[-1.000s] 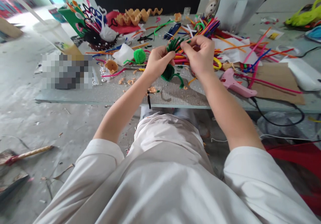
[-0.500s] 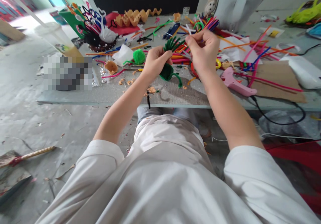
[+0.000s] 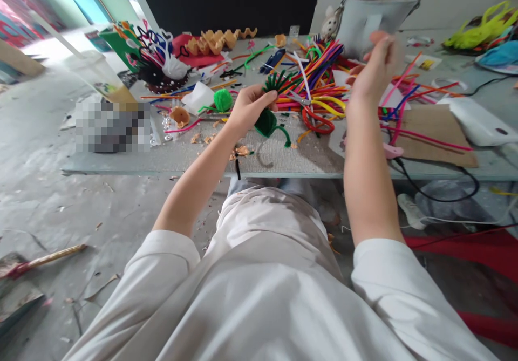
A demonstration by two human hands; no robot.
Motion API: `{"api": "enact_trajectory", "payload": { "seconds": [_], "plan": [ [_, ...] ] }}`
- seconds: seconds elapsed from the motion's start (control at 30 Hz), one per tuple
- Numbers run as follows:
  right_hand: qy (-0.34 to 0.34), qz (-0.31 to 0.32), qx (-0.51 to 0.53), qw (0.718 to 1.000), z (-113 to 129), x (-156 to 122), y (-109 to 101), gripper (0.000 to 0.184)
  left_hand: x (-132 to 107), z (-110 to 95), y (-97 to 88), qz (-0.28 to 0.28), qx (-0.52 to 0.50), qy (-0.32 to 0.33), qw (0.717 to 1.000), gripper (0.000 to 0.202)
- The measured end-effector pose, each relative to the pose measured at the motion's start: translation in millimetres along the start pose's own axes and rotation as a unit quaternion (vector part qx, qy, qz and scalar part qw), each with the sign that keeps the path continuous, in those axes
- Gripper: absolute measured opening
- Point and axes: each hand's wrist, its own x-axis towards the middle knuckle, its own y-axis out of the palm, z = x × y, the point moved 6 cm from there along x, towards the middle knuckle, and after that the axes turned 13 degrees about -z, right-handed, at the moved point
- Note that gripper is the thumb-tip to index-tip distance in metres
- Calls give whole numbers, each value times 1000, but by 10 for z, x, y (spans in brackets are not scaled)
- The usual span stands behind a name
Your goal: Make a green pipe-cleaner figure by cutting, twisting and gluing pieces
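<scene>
My left hand [image 3: 249, 107] is closed on a dark green pipe-cleaner piece [image 3: 267, 122], held just above the grey table [image 3: 162, 161]. The piece fans out into several bent green ends [image 3: 277, 82] above my fingers, and a curled tail hangs below them. My right hand [image 3: 374, 67] is raised to the right, apart from the green piece and over the pile of coloured pipe cleaners [image 3: 319, 72]. Its fingers are curled and smeared by motion, so I cannot see whether they hold anything.
Red-handled scissors [image 3: 318, 121] lie beside the pile. A green pompom [image 3: 222, 100] sits left of my left hand. A pink glue gun [image 3: 392, 150], its black cable [image 3: 445, 193] and brown cardboard [image 3: 437, 134] lie on the right. A white bucket [image 3: 376, 18] stands behind.
My right hand has let go of the green piece and swung up and to the right. My left hand still holds the piece in about the same place.
</scene>
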Motion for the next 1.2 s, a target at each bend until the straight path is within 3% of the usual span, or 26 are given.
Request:
{"api": "enact_trajectory", "payload": {
  "seconds": [0.03,0.07,0.17,0.2,0.27,0.43,0.5,0.6,0.7,0.8,0.87,0.93,1.03,1.2],
  "plan": [
    [21,-89,17,996,53,-46,-100,83,2,-9,4,5,-3,4,1000,32],
    [32,-95,28,995,144,-130,-88,79,3,-16,8,10,-9,7,1000,32],
    [6,74,46,996,551,-484,203,70,14,-14,23,20,-29,7,999,32],
    [16,156,68,985,664,-630,328,72,21,-6,24,19,-32,7,999,32],
    [1,254,98,962,862,-867,491,68,40,7,24,20,-28,13,999,33],
    [-82,256,15,963,952,-1025,629,32,78,-68,-11,14,26,70,997,20],
    [-92,261,-15,961,924,-1021,665,19,74,-147,-54,-13,58,103,993,32],
    [-84,283,-26,955,929,-1016,651,26,54,-209,-67,-22,89,115,989,40],
    [-109,297,-66,946,956,-1014,368,47,80,-161,-102,-53,76,86,992,23],
    [-125,250,-238,930,786,-970,-267,49,139,-53,-177,-102,32,37,994,7],
    [-58,235,-383,892,535,-969,-734,56,168,2,-209,-117,6,9,993,5],
    [-11,265,-456,850,347,-1048,-1037,58,178,30,-213,-113,-18,-16,993,5],
    [-46,243,-474,845,329,-1152,-1175,58,164,33,-192,-100,-47,-38,993,5],
    [-99,192,-424,880,460,-1217,-1163,54,123,10,-174,-97,-36,-32,994,5]
  ]
}}
